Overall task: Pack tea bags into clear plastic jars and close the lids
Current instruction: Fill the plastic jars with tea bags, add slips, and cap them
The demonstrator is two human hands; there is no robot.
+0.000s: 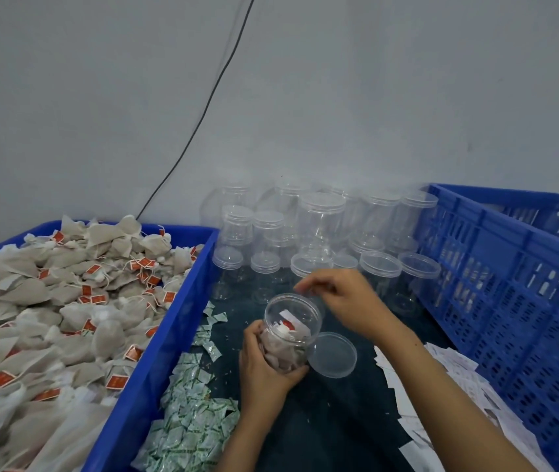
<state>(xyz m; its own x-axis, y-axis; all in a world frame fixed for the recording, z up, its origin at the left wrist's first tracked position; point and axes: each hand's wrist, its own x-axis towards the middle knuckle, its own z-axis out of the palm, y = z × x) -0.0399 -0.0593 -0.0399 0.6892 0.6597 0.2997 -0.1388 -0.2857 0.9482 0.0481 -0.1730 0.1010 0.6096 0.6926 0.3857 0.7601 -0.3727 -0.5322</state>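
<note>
**Open jar half packed, lid lying beside it**

We hold the clear jar (290,330) tilted above the dark worktop (336,420), its mouth open and facing away from us. Tea bags (280,349) with a red tag fill its lower part. Our left hand (264,361) has its grip wrapped round the jar's base. Our right hand (343,298) hovers just over the jar's rim, fingers loosely curled; we cannot tell whether it pinches anything. The jar's lid (334,354) lies just right of the jar. Beyond the jar stand empty lidded jars (319,226). Left of the jar, green-printed sachets (196,413) lie scattered, then a blue bin (169,328) heaped with loose tea bags (66,301). Right of the jar lie white paper slips (407,379) and a blue crate (510,301).
</note>
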